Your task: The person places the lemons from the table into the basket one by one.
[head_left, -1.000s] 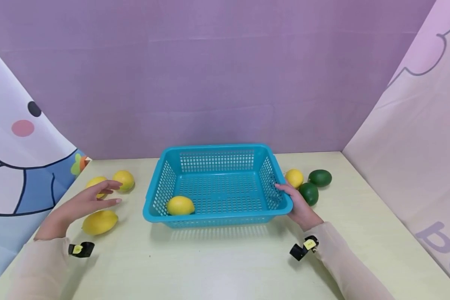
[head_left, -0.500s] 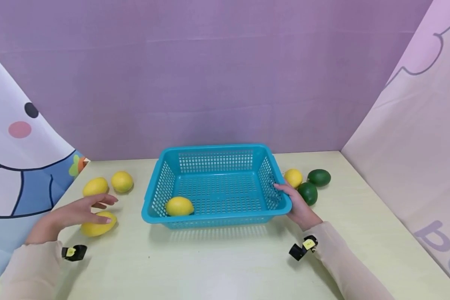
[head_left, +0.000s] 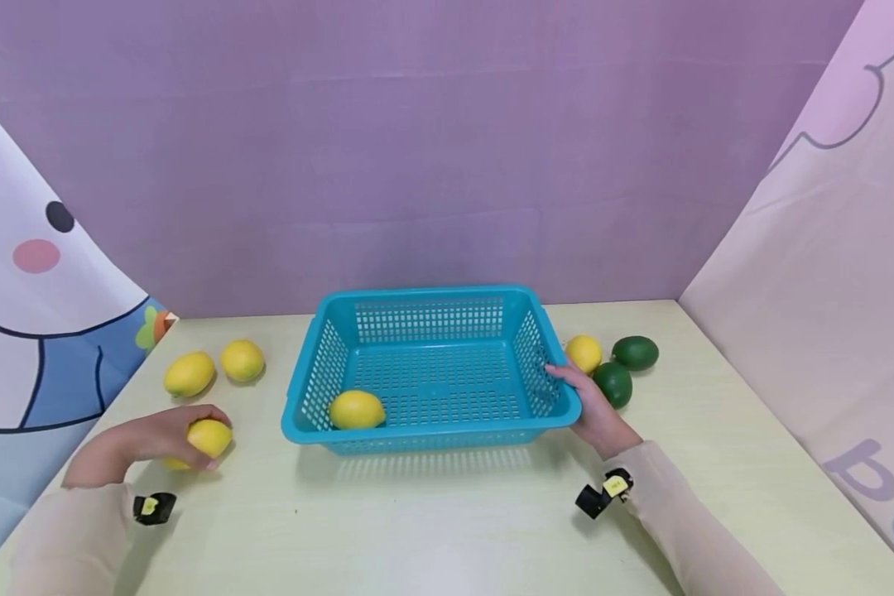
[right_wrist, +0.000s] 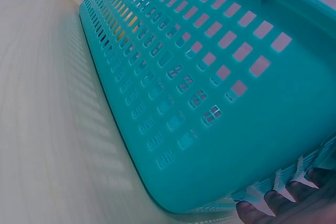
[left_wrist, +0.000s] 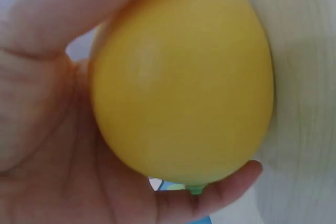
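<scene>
On the left of the table, my left hand [head_left: 152, 437] grips a yellow lemon [head_left: 210, 437] from above. The left wrist view shows fingers and thumb around this lemon [left_wrist: 184, 82], whose small green tip points down in the picture. A blue plastic basket [head_left: 432, 431] with perforated walls stands in the middle, and one lemon [head_left: 358, 410] lies in its front left corner. My right hand [head_left: 596, 414] holds the basket's right end, the thumb over the rim. From the right wrist, the basket wall [right_wrist: 173, 98] fills most of the view, with fingertips [right_wrist: 278, 203] at its lower right edge.
Two more lemons, one at far left [head_left: 189, 375] and one beside it [head_left: 242, 361], lie behind my left hand. Right of the basket sit a yellow fruit [head_left: 584, 354] and two dark green oval fruits, the rear one [head_left: 636, 353] and the front one [head_left: 613, 386]. A purple cloth [head_left: 432, 149] hangs behind the table.
My left hand has come down from above the left lemons onto the nearest one, and its fingers have closed around it. The right hand and the basket have stayed put.
</scene>
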`<control>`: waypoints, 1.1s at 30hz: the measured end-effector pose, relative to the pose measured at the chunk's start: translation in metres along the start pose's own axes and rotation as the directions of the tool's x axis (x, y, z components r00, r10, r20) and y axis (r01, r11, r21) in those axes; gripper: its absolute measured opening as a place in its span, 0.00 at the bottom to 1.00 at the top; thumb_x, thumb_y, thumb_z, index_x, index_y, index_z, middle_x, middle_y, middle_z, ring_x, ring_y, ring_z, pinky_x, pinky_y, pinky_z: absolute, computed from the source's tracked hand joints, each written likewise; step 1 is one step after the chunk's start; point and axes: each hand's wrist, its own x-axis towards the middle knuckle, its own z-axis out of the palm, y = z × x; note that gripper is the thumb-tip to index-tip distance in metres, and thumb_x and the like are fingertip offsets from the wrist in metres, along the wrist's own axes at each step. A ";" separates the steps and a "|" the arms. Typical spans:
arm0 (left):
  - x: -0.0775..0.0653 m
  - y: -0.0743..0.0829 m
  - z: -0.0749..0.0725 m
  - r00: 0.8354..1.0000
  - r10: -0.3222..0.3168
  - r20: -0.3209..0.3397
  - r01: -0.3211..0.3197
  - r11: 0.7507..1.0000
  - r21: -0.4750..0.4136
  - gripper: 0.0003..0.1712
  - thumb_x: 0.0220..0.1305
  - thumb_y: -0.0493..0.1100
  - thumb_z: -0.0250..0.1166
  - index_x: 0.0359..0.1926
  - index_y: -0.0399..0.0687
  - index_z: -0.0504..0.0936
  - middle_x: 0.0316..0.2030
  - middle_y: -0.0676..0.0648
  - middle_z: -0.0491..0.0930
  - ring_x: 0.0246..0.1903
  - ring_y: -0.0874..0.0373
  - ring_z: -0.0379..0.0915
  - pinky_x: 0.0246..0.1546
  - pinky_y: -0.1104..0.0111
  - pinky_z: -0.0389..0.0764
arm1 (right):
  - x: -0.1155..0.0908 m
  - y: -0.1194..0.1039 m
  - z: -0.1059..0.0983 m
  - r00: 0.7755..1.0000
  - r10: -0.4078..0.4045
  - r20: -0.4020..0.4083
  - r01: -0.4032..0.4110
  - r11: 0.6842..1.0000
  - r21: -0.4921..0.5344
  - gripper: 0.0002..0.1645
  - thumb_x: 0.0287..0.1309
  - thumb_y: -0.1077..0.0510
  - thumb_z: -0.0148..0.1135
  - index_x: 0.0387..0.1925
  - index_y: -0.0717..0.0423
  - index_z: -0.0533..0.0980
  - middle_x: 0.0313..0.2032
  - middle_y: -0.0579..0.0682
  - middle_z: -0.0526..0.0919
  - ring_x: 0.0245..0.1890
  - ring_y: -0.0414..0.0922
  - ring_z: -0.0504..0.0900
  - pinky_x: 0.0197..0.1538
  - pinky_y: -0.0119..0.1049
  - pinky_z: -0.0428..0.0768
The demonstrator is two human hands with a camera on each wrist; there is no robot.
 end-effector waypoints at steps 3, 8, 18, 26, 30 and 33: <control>0.000 0.005 0.001 0.999 -0.021 -0.027 0.022 0.999 0.044 0.32 0.47 0.44 0.73 0.52 0.41 0.71 0.43 0.44 0.70 0.42 0.49 0.65 0.40 0.60 0.67 | 0.000 0.000 0.000 1.000 -0.003 -0.006 0.003 1.000 0.005 0.40 0.69 0.56 0.37 0.73 0.43 0.29 0.73 0.57 0.36 0.70 0.62 0.42 0.68 0.60 0.49; 0.001 0.009 0.002 0.999 -0.003 -0.051 0.007 0.997 0.081 0.27 0.44 0.43 0.74 0.46 0.44 0.73 0.37 0.47 0.70 0.37 0.52 0.65 0.36 0.62 0.66 | -0.001 0.000 -0.001 1.000 -0.009 -0.008 0.008 1.000 -0.003 0.40 0.69 0.56 0.36 0.73 0.44 0.29 0.73 0.57 0.35 0.70 0.61 0.42 0.68 0.60 0.48; 0.005 0.016 -0.002 0.998 0.031 -0.057 -0.024 0.993 0.117 0.25 0.43 0.40 0.70 0.45 0.45 0.72 0.35 0.47 0.70 0.37 0.52 0.65 0.34 0.62 0.66 | 0.000 0.001 -0.002 1.000 -0.006 -0.001 0.006 1.000 -0.014 0.40 0.69 0.55 0.37 0.73 0.41 0.30 0.73 0.58 0.36 0.70 0.63 0.44 0.67 0.60 0.52; 0.003 0.024 -0.009 0.987 0.095 -0.128 -0.079 0.989 0.127 0.26 0.46 0.42 0.70 0.47 0.43 0.72 0.36 0.48 0.70 0.38 0.53 0.64 0.33 0.63 0.67 | 0.000 0.000 0.000 1.000 0.007 -0.014 -0.007 1.000 -0.014 0.40 0.69 0.54 0.38 0.73 0.42 0.30 0.72 0.57 0.37 0.69 0.62 0.44 0.67 0.60 0.52; 0.004 0.029 -0.010 0.979 0.129 -0.159 -0.108 0.985 0.137 0.26 0.47 0.43 0.70 0.47 0.44 0.72 0.35 0.49 0.69 0.38 0.53 0.63 0.33 0.64 0.66 | 0.000 0.000 0.001 1.000 0.013 -0.016 -0.013 1.000 -0.013 0.40 0.70 0.55 0.37 0.73 0.42 0.30 0.72 0.58 0.37 0.69 0.62 0.44 0.67 0.60 0.51; 0.004 0.033 -0.011 0.975 0.136 -0.175 -0.110 0.983 0.149 0.26 0.49 0.44 0.70 0.48 0.45 0.72 0.36 0.49 0.70 0.39 0.53 0.63 0.33 0.64 0.67 | 0.001 0.000 0.001 1.000 0.010 -0.015 -0.010 1.000 -0.013 0.40 0.69 0.55 0.37 0.73 0.42 0.30 0.72 0.58 0.37 0.69 0.62 0.44 0.67 0.60 0.51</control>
